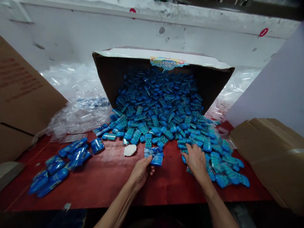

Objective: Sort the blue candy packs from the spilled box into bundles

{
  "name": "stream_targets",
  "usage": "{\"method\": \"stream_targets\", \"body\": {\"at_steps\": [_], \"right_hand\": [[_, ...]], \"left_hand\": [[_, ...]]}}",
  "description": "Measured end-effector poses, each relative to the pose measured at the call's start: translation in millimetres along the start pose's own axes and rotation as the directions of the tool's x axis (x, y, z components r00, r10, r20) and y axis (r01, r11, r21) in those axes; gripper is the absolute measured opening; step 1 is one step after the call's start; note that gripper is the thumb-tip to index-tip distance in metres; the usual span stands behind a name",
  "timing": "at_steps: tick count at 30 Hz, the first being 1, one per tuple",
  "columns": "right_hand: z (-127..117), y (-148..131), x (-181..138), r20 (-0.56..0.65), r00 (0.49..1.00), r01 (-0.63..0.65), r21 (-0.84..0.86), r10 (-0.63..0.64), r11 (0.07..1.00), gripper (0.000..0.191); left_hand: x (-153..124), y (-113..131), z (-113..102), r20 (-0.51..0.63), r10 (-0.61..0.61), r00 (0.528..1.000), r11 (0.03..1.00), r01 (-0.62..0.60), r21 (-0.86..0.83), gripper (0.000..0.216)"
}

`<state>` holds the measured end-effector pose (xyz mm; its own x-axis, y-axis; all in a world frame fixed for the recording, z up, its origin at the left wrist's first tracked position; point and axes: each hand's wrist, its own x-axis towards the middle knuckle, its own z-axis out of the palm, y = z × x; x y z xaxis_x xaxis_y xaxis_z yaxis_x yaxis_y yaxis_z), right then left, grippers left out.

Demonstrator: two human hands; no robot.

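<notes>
A glossy blue pouch [156, 152], likely light, limp and slippery and best taken by its edge, is pinched in the grip of the left hand [140, 172], before packs [161, 106] heaped on the red bench [104, 188]; whether one is pinched by the right hand [196, 160] cannot be told.

A white 3 can be read on the right red disc [263, 32] along the wall [78, 38]; the left red disc [132, 11] has a mark too blurred to read; the colourful sticker [168, 62] on the box [128, 53] bears a row of characters, none legible; reddish lines of print on the left carton [21, 104] are blurred; white lettering on the blue packets [79, 157] is too small to make out.
</notes>
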<state>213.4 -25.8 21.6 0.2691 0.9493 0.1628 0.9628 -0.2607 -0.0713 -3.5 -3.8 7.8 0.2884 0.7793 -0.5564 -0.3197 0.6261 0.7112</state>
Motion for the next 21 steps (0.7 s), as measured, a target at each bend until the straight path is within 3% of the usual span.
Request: {"method": "stream_targets", "body": {"at_steps": [6,12,18,21], "right_hand": [[6.0,-21.7,12.9,0.061,0.989,0.131,0.013,-0.131,0.991,0.021],[14.9,-27.5,0.5,0.027,0.973,0.227,0.030,-0.228,0.974,0.042],[18.8,-30.5,-2.2,-0.002,0.972,0.235,0.052,-0.236,0.970,0.015],[17.3,-34.2,8.0,-0.011,0.973,0.230,0.098,-0.230,0.968,0.018]], "left_hand": [[-0.9,10.3,2.5,0.106,-0.029,0.994,0.995,0.038,-0.092,0.020],[-6.0,6.9,-4.6,0.080,-0.058,0.995,0.980,0.072,-0.184,0.023],[-10.8,7.6,-7.7,0.101,-0.104,0.989,0.966,0.124,-0.227,0.020],[-12.9,8.0,-10.0,0.097,-0.118,0.988,0.964,0.138,-0.229,0.019]]}}
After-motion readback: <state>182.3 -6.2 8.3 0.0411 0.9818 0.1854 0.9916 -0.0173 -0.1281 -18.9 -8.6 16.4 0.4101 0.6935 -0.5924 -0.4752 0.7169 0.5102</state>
